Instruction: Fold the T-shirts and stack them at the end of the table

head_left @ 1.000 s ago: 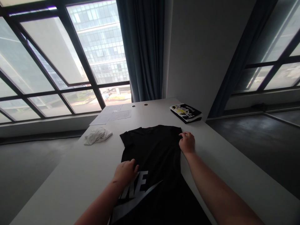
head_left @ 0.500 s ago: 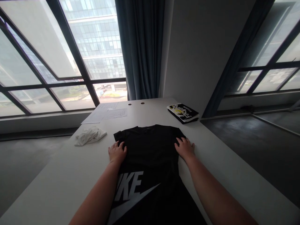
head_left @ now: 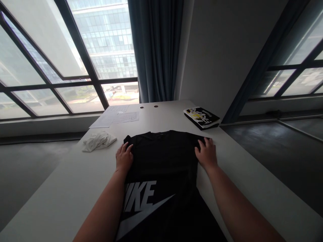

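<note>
- Black T-shirt [head_left: 161,161]: between the hands, spread flat on the white table [head_left: 75,191], collar away; matte knit, white logo print; no folds seen.
- Left hand [head_left: 123,158]: open, fingers wide, against the shirt's edge, no grip.
- Right hand [head_left: 207,154]: open, fingers spread, on the shoulder edge, no grip.
- Beyond left hand: crumpled white cloth [head_left: 99,141], thin papers [head_left: 114,116].
- Beyond right hand: glossy magazine [head_left: 202,117].

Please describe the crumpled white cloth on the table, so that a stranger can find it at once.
Start at the long white table that runs toward the tall windows. Near the person's left hand, to the left of the black Nike T-shirt, lies a crumpled white cloth. It is soft and bunched up, unlike the flat white papers farther along the table.
</note>
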`<state>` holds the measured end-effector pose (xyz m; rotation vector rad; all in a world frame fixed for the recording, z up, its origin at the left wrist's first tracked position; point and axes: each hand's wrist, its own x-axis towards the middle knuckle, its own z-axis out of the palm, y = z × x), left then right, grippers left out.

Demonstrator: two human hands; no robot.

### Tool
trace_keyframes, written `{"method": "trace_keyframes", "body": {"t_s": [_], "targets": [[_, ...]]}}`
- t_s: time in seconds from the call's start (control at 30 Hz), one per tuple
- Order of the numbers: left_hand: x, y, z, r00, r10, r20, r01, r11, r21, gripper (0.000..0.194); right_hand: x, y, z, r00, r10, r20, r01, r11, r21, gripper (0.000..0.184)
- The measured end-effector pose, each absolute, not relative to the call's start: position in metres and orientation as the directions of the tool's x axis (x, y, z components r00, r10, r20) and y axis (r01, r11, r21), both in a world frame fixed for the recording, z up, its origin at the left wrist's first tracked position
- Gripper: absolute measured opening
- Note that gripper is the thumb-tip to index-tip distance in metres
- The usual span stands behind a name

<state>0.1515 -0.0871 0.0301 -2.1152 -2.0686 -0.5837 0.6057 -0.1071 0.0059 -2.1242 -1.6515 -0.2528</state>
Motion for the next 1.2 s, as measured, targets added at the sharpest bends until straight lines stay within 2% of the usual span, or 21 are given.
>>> {"method": "trace_keyframes", "body": {"t_s": [0.1, 0.2, 0.4, 0.57, 0.67, 0.83, 0.9, 1.0, 1.1, 1.2], "targets": [[0.160, -0.087, 0.026, 0.178, 0.956, 0.231, 0.967, -0.213, 0.137, 0.046, 0.585, -0.107, 0.005, -0.028, 0.950, 0.310, 0.974, 0.097, -0.207, 0.051], [0.163, -0.087, 0.021, 0.134, 0.981, 0.143, 0.980, -0.152, 0.126, 0.048, 0.580, -0.104, -0.002, -0.153, 0.970, 0.190, 0.949, 0.198, -0.246, 0.051], [0.154, -0.085, 0.016, -0.211, 0.971, 0.110, 0.975, 0.201, 0.095, 0.059, 0.598, -0.098, -0.012, -0.032, 0.986, 0.162, 0.980, 0.063, -0.189, 0.054], [0.147, -0.084, 0.016, -0.329, 0.942, 0.064, 0.940, 0.321, 0.112, 0.062, 0.605, -0.095, -0.015, 0.151, 0.979, 0.139, 0.981, -0.131, -0.140, 0.058], [0.149, -0.085, 0.017, -0.283, 0.954, 0.103, 0.958, 0.275, 0.083, 0.061, 0.605, -0.098, -0.013, 0.229, 0.966, 0.123, 0.969, -0.213, -0.129, 0.062], [0.168, -0.090, 0.022, 0.048, 0.987, 0.154, 0.998, -0.055, 0.040, 0.052, 0.597, -0.108, 0.005, 0.285, 0.944, 0.166, 0.956, -0.267, -0.122, 0.054], [0.177, -0.092, 0.024, 0.062, 0.988, 0.139, 0.995, -0.072, 0.063, 0.051, 0.586, -0.107, 0.015, 0.243, 0.947, 0.211, 0.967, -0.217, -0.136, 0.047], [0.185, -0.094, 0.027, -0.024, 0.987, 0.156, 0.997, 0.013, 0.075, 0.052, 0.553, -0.093, 0.028, 0.038, 0.975, 0.218, 0.991, -0.009, -0.133, 0.046], [0.189, -0.093, 0.025, -0.131, 0.979, 0.155, 0.991, 0.125, 0.044, 0.060, 0.505, -0.062, 0.034, -0.140, 0.985, 0.099, 0.982, 0.151, -0.115, 0.058], [0.185, -0.089, 0.021, -0.197, 0.975, 0.106, 0.980, 0.196, 0.015, 0.066, 0.459, -0.020, 0.032, -0.219, 0.975, -0.042, 0.964, 0.209, -0.166, 0.067]]}}
